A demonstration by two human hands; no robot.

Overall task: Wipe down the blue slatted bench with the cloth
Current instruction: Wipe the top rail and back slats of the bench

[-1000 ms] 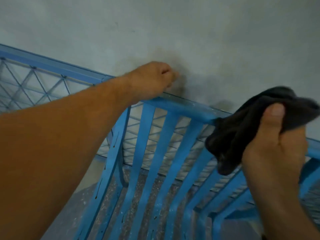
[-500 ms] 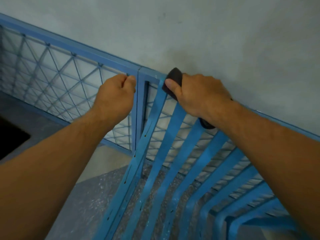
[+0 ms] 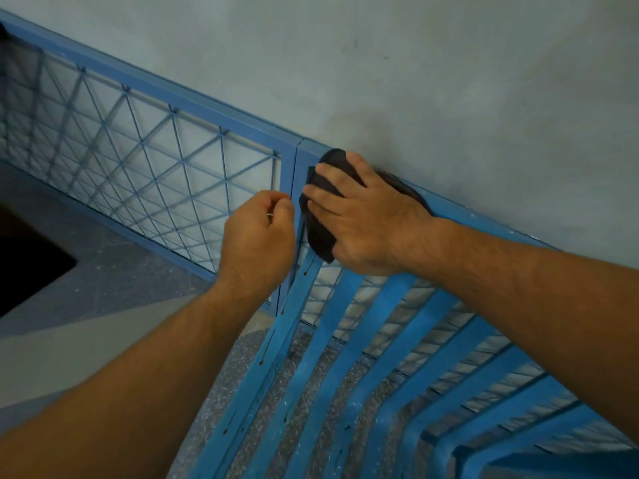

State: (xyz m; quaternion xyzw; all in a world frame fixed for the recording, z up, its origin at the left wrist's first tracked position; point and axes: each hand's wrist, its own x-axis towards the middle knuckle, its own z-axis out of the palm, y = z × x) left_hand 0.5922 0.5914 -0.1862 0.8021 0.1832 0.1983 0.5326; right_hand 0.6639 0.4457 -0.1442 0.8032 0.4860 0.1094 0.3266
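The blue slatted bench [image 3: 349, 371] runs from the centre to the lower right, its slats curving down from a top rail against the wall. A dark cloth [image 3: 320, 216] is pressed onto the left end of that rail and the first slat. My right hand [image 3: 363, 219] lies flat on the cloth, fingers spread over it. My left hand [image 3: 257, 238] is closed in a fist just left of the cloth, beside the bench's end post; whether it grips the post is hidden.
A blue wire-mesh fence panel [image 3: 145, 157] runs along the grey wall [image 3: 415, 81] to the left of the bench. Speckled grey floor [image 3: 114, 271] lies below, with a dark opening [image 3: 24, 267] at the far left edge.
My right hand slid the cloth down from the rail top onto the first slat's upper end. My left hand dropped lower, beside the end post. The view shifted slightly right and down.
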